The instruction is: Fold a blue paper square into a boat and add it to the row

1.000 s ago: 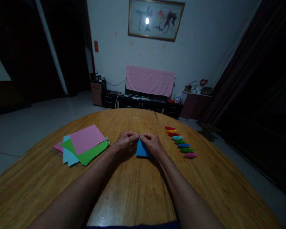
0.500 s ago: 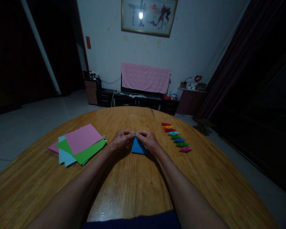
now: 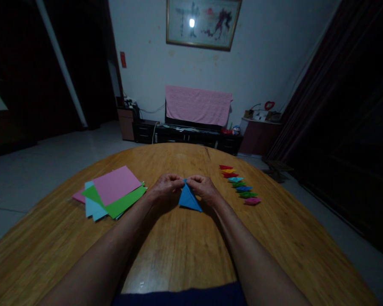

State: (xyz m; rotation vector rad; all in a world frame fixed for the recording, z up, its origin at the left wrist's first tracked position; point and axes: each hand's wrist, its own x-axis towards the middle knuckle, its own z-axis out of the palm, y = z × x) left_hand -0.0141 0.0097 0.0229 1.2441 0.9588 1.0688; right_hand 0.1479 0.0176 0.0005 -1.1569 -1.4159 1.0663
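A blue sheet of folded paper (image 3: 189, 200), roughly triangular, is held just over the middle of the wooden table (image 3: 169, 250). Its narrow tip points away from me, and its wide edge faces me. At that tip, my left hand (image 3: 168, 185) pinches the paper from the left. My right hand (image 3: 204, 188) pinches it from the right, thumb and fingertips close to those of the left. The fingertips hide the very point of the fold.
Loose paper sheets in pink (image 3: 116, 185), green (image 3: 124, 204) and light blue lie fanned at the left. Several small folded paper boats in mixed colours, the nearest a pink boat (image 3: 252, 201), form a row at the right. Beyond the table stands a towel-draped screen (image 3: 198, 105).
The blue paper's near part has come further into sight between my hands, its wide edge slightly lower. Both hands keep their pinch at the tip. The whole view has shifted slightly.
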